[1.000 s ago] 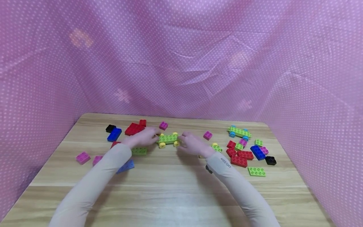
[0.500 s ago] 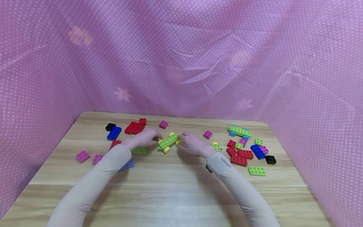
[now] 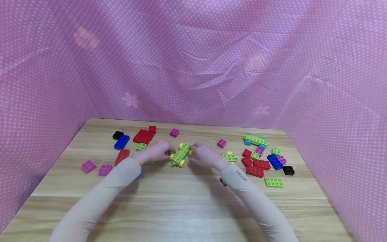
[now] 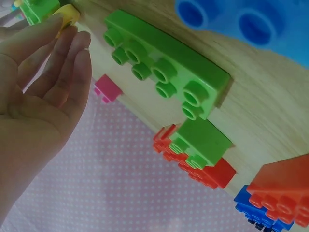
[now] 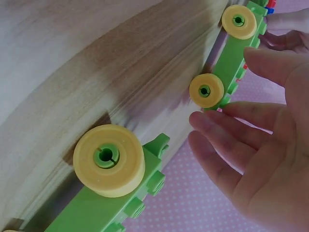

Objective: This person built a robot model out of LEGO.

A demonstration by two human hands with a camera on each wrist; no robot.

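two hands (image 3: pixel 157 152) (image 3: pixel 205 155), three wheeled green carts (image 3: pixel 180 154) (image 3: pixel 255 139) (image 3: pixel 228 156), and perhaps twenty loose bricks (image 3: pixel 255 171).

A light wooden table (image 3: pixel 187 201) carries scattered toy bricks. At its far left lie a black brick (image 3: pixel 118 135), a blue brick (image 3: pixel 122 142), a red plate (image 3: pixel 143 136) and a small green brick (image 3: pixel 140 146); nearer the left edge sit two pink bricks (image 3: pixel 88 166) and a red brick (image 3: pixel 122 156). A pink brick (image 3: pixel 174 132) and another pink brick (image 3: pixel 221 143) lie toward the back. A green chassis with yellow wheels (image 3: pixel 180 155) stands in the middle, and a second one (image 3: pixel 229 156) lies just right of it. On the right, a green chassis with blue wheels (image 3: pixel 255 140) stands behind a cluster of red, green, blue, pink and black bricks (image 3: pixel 266 163), with a flat green plate (image 3: pixel 273 182) nearest the front.
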